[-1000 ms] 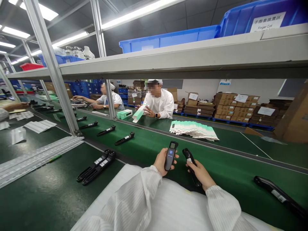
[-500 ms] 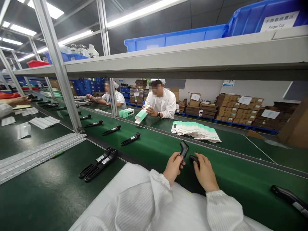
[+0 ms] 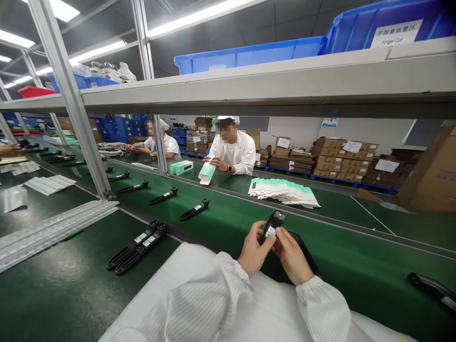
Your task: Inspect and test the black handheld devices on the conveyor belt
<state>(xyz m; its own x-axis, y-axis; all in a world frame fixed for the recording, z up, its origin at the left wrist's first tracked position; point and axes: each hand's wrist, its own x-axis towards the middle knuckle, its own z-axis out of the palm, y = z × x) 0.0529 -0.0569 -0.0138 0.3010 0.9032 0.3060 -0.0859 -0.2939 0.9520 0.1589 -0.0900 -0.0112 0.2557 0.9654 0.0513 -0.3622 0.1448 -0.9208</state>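
Observation:
A black handheld device (image 3: pixel 274 221) with an angled head and a white label is held upright over the green conveyor belt. My left hand (image 3: pixel 254 249) is closed around its left side, with the thumb near the label. From the right, my right hand (image 3: pixel 290 254) pinches the same device with thumb and fingers. Behind my right hand shows a dark black shape (image 3: pixel 302 247), mostly hidden, and I cannot tell what it is. To the left lie two similar black devices (image 3: pixel 137 247) with white labels, side by side at the table edge.
More black devices (image 3: pixel 194 209) lie spaced along the green belt (image 3: pixel 228 213); another (image 3: pixel 431 287) is at far right. Across it, a co-worker (image 3: pixel 233 152) holds a green-and-white box (image 3: pixel 207 171) near flat cartons (image 3: pixel 285 194). A shelf (image 3: pixel 249 88) with blue bins runs overhead.
My right hand has moved left from a separate black piece onto the device in my left hand. The device has turned, so its label and end now face me.

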